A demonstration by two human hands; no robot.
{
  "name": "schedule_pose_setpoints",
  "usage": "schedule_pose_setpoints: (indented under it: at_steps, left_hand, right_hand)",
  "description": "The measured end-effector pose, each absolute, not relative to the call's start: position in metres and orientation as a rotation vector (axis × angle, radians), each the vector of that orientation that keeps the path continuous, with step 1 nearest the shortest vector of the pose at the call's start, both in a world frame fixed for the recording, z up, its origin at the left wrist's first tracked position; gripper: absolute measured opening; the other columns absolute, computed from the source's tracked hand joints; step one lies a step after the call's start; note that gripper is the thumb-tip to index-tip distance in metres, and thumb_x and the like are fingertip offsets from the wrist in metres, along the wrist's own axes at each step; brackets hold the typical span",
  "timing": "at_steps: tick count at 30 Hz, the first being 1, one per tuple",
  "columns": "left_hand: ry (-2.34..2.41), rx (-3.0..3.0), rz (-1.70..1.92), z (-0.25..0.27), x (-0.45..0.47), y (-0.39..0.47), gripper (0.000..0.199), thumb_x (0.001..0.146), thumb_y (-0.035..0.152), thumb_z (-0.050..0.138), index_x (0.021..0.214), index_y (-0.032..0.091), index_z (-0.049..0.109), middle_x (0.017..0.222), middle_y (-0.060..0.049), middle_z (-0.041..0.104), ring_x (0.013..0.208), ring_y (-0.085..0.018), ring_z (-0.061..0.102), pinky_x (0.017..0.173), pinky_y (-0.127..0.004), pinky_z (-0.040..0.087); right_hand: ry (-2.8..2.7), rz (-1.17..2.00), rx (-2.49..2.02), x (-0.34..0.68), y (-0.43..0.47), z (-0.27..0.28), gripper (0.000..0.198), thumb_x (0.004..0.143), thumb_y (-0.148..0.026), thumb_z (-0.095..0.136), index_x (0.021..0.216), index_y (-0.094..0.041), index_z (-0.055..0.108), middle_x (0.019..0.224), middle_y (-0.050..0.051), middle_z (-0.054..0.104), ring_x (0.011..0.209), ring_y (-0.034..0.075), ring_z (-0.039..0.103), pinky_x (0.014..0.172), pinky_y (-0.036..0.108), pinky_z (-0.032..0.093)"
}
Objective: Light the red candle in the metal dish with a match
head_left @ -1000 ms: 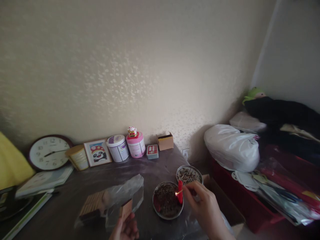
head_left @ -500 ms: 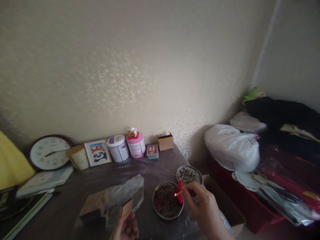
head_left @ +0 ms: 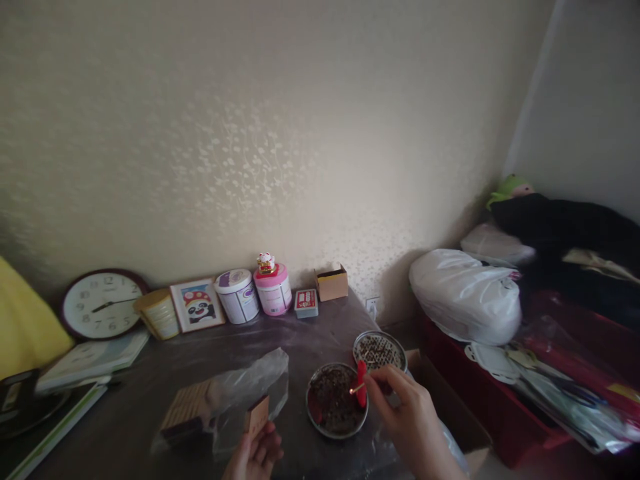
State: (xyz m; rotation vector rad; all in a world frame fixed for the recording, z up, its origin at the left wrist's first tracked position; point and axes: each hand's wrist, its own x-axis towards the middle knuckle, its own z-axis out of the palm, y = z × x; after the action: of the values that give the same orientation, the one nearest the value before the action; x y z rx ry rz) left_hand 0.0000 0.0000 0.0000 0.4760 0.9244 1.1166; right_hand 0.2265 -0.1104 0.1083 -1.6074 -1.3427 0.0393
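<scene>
My right hand [head_left: 407,417] pinches a burning match [head_left: 357,387], its small flame held against a red candle [head_left: 361,383] that stands in a round metal dish [head_left: 337,402] full of dark ash. My left hand [head_left: 256,453], low at the frame's bottom edge, grips a small brown matchbox [head_left: 256,416]. A second metal dish [head_left: 379,351] with ash and spent sticks sits just behind the first. Both dishes rest on a dark table [head_left: 150,413] covered with clear plastic.
A clear plastic bag over a wooden block [head_left: 220,397] lies left of my left hand. Along the wall stand a clock [head_left: 101,305], a panda picture [head_left: 196,305], tins [head_left: 237,295], a pink jar [head_left: 273,289] and a small cardboard box [head_left: 331,282]. Bags and clothes [head_left: 465,293] pile up at the right.
My left hand has shifted slightly up and right with the matchbox. My right hand keeps the lit match at the candle, almost still.
</scene>
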Motion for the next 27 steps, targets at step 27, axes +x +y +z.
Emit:
schedule_pose_setpoints:
  at_steps: [27]
  left_hand:
    - [0.438,0.793,1.316,0.018,0.097,-0.037,0.053,0.070,0.052,0.063,0.111,0.019,0.060,0.121,-0.015,0.060,0.122,-0.032,0.045,0.102,-0.048,0.035]
  right_hand:
    - [-1.382,0.034,-1.619,0.220,-0.116,0.103,0.023,0.088,-0.031,0.050,0.070,-0.020,0.059,0.065,-0.001,0.061,0.059,0.012,0.058,0.056,0.019,0.044]
